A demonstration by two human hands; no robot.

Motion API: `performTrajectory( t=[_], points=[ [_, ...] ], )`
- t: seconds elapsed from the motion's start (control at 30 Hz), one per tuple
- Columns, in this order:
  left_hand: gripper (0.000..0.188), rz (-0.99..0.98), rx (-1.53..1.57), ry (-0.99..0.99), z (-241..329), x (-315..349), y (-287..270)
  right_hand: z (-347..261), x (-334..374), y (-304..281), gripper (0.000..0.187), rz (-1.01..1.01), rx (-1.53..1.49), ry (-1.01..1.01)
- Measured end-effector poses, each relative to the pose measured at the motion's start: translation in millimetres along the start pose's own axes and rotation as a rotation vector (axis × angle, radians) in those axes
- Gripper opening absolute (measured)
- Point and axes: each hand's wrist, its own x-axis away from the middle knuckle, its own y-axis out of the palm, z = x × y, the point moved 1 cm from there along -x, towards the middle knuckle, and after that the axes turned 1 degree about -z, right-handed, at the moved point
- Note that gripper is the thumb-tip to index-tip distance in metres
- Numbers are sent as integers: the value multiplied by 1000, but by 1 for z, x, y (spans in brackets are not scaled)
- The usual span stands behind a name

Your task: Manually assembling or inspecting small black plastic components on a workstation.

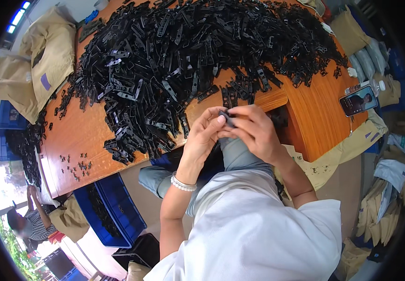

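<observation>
And straight ahead of the left hand (206,127) and right hand (257,133), a heap of black plastic clips (179,56) blocks the far side — no low route there! Left, bare wooden tabletop (73,133) offers passage, small scattered pieces (78,166) dotting its near end. Right, another open lane — smartphone (359,100) at its right edge, a dark recess (293,133) along its near left side.

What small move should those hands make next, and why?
Perhaps ease the right hand slightly away while the left hand holds the small dark part: both hands meet around it, covering much of it from view.
</observation>
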Motion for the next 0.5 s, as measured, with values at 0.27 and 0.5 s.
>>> performTrajectory(
  t=[0.27, 0.5],
  points=[
    [8, 313, -2009, 755, 0, -49, -31, 33, 25, -4, 11, 382, -398, 481],
    [10, 362, -1739, 780, -1, -32, -27, 39, 18, 5, 11, 444, -656, 555]
  ],
)
